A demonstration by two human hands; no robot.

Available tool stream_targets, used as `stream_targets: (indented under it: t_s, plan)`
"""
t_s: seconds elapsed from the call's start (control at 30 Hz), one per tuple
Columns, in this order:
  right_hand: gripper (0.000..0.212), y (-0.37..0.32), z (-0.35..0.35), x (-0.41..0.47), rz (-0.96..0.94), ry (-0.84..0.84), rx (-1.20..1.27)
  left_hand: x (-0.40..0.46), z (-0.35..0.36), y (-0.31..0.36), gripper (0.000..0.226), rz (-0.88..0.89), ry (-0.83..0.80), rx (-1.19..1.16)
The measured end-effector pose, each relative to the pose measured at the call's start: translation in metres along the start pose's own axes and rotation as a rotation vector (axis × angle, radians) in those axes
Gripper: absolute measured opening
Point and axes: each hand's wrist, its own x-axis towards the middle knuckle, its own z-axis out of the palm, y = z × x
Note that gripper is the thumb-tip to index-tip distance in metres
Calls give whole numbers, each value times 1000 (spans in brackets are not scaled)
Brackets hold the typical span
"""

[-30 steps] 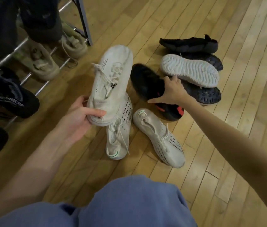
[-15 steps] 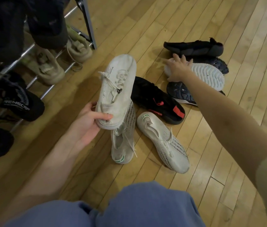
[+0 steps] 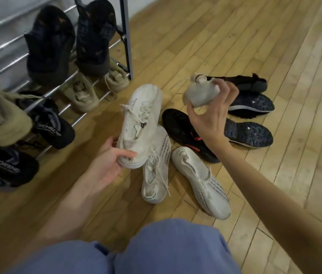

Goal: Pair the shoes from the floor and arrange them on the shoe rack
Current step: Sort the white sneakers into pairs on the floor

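Two patterned white shoes [image 3: 176, 175] are lying on the floor [image 3: 235, 46] right by the blue-clad knees [image 3: 136, 250]. The left hand [image 3: 106, 161] is gripping a white sneaker [image 3: 140, 123] by its heel, off the floor. The right hand [image 3: 211, 117] is holding another white sneaker [image 3: 200, 94] up over the dark shoes [image 3: 249, 119]. The shoe rack [image 3: 89, 84] is sitting at left, holding pairs.

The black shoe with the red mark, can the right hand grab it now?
Probably not yet. The right hand hovers just above the black shoe with the red mark, with nothing lying on the shoe, but its fingers already grip a white shoe. It would have to put that down first.
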Motion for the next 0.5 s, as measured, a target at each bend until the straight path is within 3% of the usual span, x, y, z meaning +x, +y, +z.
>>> stream_targets:
  t_s: [0.07, 0.2, 0.3, 0.37, 0.5]
  plan:
    - [79, -6, -9, -34, 161, 4, 66, -5, -6, -2, 67, 9, 15, 2]
    - [90, -6, -11, -99, 507, -376, 23, -17, -20, -3, 72, 4, 12, 2]
    - [99, -4, -3, -118, 672, -507, -16, -26, -28, -1, 72, 6, 7, 6]
    - [92, -8, 0, -116, 714, -492, -13, -32, -30, 2, 65, 22, 10, 10]
    - [78, -33, 5, -111, 550, -329, 51, -46, -28, 16, 62, 79, -1, -5]
